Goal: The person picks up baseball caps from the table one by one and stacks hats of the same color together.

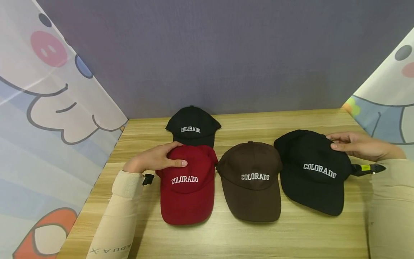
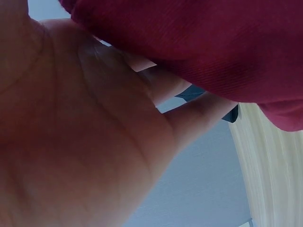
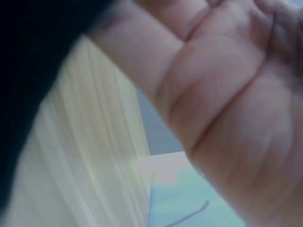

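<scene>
A red cap lettered COLORADO lies left of centre, its brim toward me. My left hand grips its crown at the upper left, thumb on top. In the left wrist view, the fingers reach behind the red fabric. On the right, a black cap with the same lettering sits at a tilt. My right hand holds that cap's crown at the upper right, between thumb and fingers. Its dark edge fills the left of the right wrist view. Between these two caps lies a brown cap.
Behind the red cap is another black cap, its brim partly covered. The wooden table meets a grey panel at the back. Cartoon-printed sheets flank both sides. A black strap piece is by the right wrist.
</scene>
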Available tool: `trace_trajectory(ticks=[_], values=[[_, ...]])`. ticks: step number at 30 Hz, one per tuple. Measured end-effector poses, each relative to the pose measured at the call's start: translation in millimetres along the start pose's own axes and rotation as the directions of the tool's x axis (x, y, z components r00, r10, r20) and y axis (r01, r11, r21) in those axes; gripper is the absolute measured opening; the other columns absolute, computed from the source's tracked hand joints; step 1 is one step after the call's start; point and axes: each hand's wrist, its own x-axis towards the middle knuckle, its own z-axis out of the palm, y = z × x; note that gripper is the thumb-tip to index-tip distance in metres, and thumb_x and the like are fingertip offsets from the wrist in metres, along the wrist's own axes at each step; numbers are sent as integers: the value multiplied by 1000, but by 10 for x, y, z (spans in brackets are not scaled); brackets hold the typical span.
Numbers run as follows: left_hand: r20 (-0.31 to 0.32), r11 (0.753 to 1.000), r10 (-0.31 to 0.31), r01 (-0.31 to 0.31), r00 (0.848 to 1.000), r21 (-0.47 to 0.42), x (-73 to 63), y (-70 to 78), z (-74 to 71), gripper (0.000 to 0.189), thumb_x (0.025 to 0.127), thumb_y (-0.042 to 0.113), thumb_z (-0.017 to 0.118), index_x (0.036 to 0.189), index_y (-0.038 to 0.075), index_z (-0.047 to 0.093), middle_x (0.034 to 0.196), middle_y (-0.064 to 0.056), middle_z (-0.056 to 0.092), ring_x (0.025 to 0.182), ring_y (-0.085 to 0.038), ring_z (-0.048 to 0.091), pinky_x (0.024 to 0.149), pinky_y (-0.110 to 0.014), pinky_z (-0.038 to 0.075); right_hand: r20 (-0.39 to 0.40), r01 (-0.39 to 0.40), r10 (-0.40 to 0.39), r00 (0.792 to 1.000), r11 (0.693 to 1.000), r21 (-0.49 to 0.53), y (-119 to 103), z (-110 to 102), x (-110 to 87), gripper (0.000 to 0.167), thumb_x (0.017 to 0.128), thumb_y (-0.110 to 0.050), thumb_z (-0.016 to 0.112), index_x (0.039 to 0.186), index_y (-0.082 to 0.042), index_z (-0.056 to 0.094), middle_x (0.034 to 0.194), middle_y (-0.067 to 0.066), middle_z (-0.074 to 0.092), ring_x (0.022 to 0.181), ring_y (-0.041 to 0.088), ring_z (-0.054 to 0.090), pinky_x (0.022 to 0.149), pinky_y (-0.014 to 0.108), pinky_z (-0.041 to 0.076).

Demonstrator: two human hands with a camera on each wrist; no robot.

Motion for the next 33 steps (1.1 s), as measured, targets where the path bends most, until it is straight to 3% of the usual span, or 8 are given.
trace_trajectory(ticks=[4, 7, 13, 19, 22, 26, 31, 33], values=[[-4, 1000, 15, -15, 1000, -1, -5, 5, -8, 68, 91, 51, 74, 146, 22, 47, 128, -4, 63, 117, -21, 61, 97, -40, 53, 48, 75, -78, 996, 995, 70, 1, 3, 19, 50, 105, 9, 35, 133, -26, 58, 118, -7, 71, 110, 4, 68, 87, 23, 57], [-4, 1000, 11, -11, 1000, -4, -11, 8, -17, 67, 90, 51, 75, 144, 23, 48, 127, -2, 63, 116, -20, 60, 97, -38, 53, -7, 17, -17, 1000, 1000, 6, -19, 22, 28, 51, 106, 5, 37, 155, -10, 35, 133, -16, 60, 112, -5, 64, 87, 22, 57], [14, 1000, 1, 0, 1000, -13, -31, 32, -28, 67, 88, 50, 76, 143, 24, 49, 122, 0, 65, 112, -18, 62, 96, -38, 52, -84, -159, 149, 985, 978, -131, -117, 64, 53, 72, 110, -8, 40, 154, 16, -11, 163, 38, -12, 109, -27, 43, 85, 15, 52], [5, 1000, 21, -21, 1000, 19, -53, 54, -33, 66, 88, 50, 77, 143, 25, 50, 120, 2, 66, 111, -16, 62, 99, -40, 50, -134, -200, 168, 977, 937, -286, -256, 119, 72, 59, 111, -14, 40, 155, 12, 10, 157, 43, 13, 106, -20, 50, 81, 18, 53], [4, 999, 23, -23, 1000, 28, -63, 70, -32, 66, 88, 50, 77, 143, 25, 50, 121, 3, 66, 112, -16, 62, 100, -40, 49, -162, -248, 201, 966, 900, -358, -321, 132, 76, 63, 112, -21, 38, 157, 11, 7, 159, 43, 13, 131, 18, 57, 80, 17, 50], [8, 999, 23, -23, 1000, 31, -72, 80, -31, 67, 88, 50, 77, 143, 23, 49, 121, 2, 66, 112, -16, 61, 100, -40, 49, -189, -301, 244, 951, 872, -385, -363, 140, 92, 73, 113, -30, 36, 159, 10, -3, 159, 46, 6, 143, 57, 31, 80, 14, 48], [10, 999, 27, -28, 1000, 31, -80, 86, -35, 68, 89, 49, 77, 144, 21, 49, 122, 1, 66, 113, -17, 61, 101, -41, 50, -233, -230, 148, 961, 897, -376, -349, 159, 116, 47, 112, -27, 40, 152, -3, 33, 147, 10, 51, 117, -6, 57, 82, 15, 49], [6, 999, 29, -30, 1000, 37, -83, 89, -38, 69, 89, 49, 76, 144, 20, 49, 122, 0, 66, 113, -18, 61, 100, -41, 50, -214, -156, 79, 974, 915, -373, -341, 164, 131, 32, 112, -22, 40, 138, -4, 43, 126, -4, 61, 105, -10, 58, 82, 17, 50]])
